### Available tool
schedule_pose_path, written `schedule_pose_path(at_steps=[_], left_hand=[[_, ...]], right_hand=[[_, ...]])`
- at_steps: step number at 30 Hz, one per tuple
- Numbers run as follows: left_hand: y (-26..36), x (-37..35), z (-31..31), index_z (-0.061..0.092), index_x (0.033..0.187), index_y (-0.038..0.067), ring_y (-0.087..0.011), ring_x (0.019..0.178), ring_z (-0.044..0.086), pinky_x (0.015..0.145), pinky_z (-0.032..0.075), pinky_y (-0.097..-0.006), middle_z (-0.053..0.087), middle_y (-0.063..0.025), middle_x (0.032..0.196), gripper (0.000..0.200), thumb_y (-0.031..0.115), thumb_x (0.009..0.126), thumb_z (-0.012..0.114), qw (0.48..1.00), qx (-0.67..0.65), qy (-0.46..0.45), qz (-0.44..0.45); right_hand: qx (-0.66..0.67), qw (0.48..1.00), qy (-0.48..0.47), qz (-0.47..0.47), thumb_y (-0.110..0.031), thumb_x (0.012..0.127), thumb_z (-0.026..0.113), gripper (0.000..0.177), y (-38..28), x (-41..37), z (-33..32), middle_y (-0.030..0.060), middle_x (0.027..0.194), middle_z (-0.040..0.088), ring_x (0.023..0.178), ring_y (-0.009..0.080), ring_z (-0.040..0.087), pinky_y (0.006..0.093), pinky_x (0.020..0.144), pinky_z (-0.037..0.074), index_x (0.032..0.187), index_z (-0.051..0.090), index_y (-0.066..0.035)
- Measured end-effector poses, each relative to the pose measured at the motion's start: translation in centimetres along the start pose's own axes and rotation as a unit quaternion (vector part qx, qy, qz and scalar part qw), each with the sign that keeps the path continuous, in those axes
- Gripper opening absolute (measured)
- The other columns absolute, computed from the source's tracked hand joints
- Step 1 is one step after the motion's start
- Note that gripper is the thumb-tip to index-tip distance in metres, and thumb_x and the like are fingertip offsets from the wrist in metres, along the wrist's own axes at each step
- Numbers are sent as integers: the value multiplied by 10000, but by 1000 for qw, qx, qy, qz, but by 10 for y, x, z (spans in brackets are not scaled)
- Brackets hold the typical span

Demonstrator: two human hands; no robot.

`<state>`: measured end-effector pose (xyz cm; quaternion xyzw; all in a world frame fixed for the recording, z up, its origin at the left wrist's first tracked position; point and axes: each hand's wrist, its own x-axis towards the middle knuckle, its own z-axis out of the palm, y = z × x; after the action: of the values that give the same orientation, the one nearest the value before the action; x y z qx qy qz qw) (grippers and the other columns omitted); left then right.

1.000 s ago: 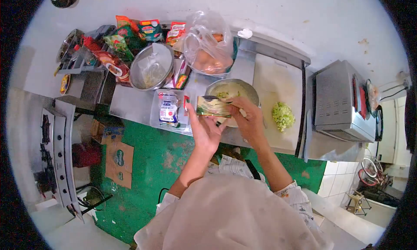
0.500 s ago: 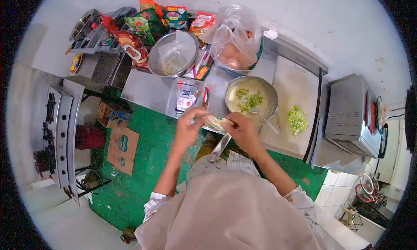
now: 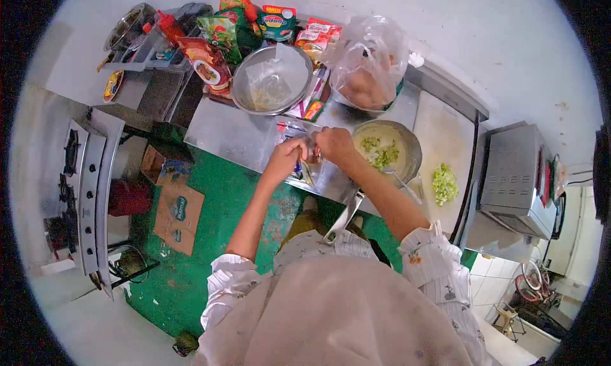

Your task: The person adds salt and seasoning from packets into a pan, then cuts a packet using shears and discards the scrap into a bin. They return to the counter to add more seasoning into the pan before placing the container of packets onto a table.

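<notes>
My left hand (image 3: pixel 285 159) is closed at the front of a clear plastic container (image 3: pixel 270 137). A small, pale yellowish packet (image 3: pixel 308 175) hangs beneath its fingers, partly hidden. My right hand (image 3: pixel 335 144) is closed over the container's right side, close to my left. What its fingers hold is hidden; a bit of red packaging shows between the hands. To the right of my right hand, a pan (image 3: pixel 417 154) holds pale batter with chopped greens (image 3: pixel 380 153) and a spoon. My right forearm passes over its long handle (image 3: pixel 345 218).
A white cutting board (image 3: pixel 439 121) bears chopped greens. Behind are a steel bowl (image 3: pixel 239 89), a plastic bag of eggs (image 3: pixel 366 79) and several food packets (image 3: pixel 279 23). A grey oven (image 3: pixel 519 172) stands right, a gas stove (image 3: pixel 89 194) left. Flattened cardboard (image 3: pixel 179 219) lies on the green floor.
Both hands have moved forward from the counter's front edge to the clear container. The small packet that was stretched between them now hangs below my left hand. The view has shifted slightly.
</notes>
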<state>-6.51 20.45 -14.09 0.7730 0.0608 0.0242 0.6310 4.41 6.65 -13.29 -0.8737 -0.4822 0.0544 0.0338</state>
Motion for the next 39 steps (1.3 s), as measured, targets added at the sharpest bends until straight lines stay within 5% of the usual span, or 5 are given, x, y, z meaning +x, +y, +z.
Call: schedule_pose_path(at_steps=[16, 24, 28, 30, 39], left_hand=[[-10, 32, 16, 505, 666, 30, -231, 738, 580, 709, 450, -333, 582, -101, 739, 140, 22, 786, 434, 984, 83, -159, -14], [7, 32, 37, 573, 926, 21, -292, 848, 578, 765, 447, -383, 602, -119, 928, 172, 3, 781, 483, 947, 241, 139, 159], [91, 25, 43, 558, 1051, 87, -137, 911, 559, 754, 441, -258, 561, -24, 956, 272, 318, 926, 488, 971, -213, 110, -9], [120, 15, 64, 547, 1090, 93, -163, 954, 562, 747, 467, -288, 573, -44, 1015, 347, 388, 920, 478, 884, -462, 31, -66], [109, 11, 128, 586, 1026, 35, -110, 813, 626, 672, 503, -223, 638, -35, 922, 180, 119, 867, 577, 872, -470, -20, -137]], right_hand=[[196, 966, 127, -111, -125, 738, 595, 69, 60, -18, -129, 135, 861, 590, 908, 312, 547, 409, 780, 438, 789, 614, -81], [376, 920, 50, -98, -20, 757, 550, 74, 71, -58, -187, 81, 779, 615, 739, 173, 579, 310, 697, 457, 818, 589, -5], [428, 896, 0, -121, -4, 748, 539, 75, 75, -68, -188, 46, 763, 605, 708, 124, 550, 280, 676, 458, 811, 579, 0], [434, 893, 18, -115, 2, 751, 534, 67, 75, -74, -192, 48, 768, 601, 711, 116, 546, 276, 676, 459, 802, 577, 1], [546, 816, 163, 99, -71, 824, 546, 100, 117, -154, -164, 63, 803, 619, 714, 143, 582, 279, 662, 479, 864, 608, -3]])
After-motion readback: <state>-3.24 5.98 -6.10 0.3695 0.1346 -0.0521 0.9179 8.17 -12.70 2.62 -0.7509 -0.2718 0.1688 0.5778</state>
